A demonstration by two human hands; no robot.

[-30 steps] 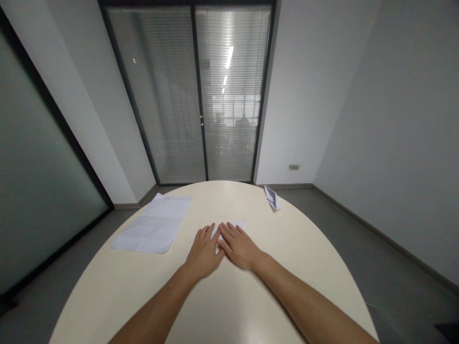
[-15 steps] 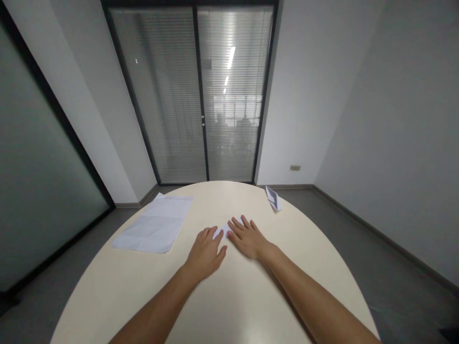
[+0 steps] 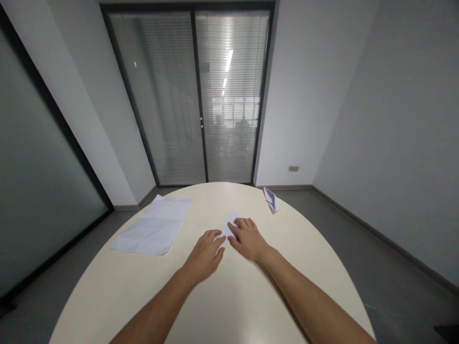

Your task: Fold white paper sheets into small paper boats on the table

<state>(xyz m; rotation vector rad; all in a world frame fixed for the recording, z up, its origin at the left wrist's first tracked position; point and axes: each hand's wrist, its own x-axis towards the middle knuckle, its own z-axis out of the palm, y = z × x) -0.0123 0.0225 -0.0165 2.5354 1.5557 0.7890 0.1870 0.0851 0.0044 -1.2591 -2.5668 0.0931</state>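
A small folded piece of white paper (image 3: 233,215) lies on the table between my hands, its pointed end facing away from me. Part of it is hidden under my fingers. My left hand (image 3: 205,253) rests at the paper's left side, fingers bent and thumb apart, with the fingertips at its near edge. On the other side, my right hand (image 3: 248,240) lies with loosely curved fingers, the index finger and thumb spread and touching the paper's right edge. Neither hand is closed around it.
Creased larger white sheets (image 3: 154,227) lie on the left of the round cream table (image 3: 215,310). Near the far right edge sits another folded paper piece (image 3: 271,199). Beyond the table are a glass door with blinds (image 3: 179,95) and grey walls.
The small paper has turned so its point faces farther away. My right hand's fingers have drawn in from a flat spread. My left hand has shifted only slightly.
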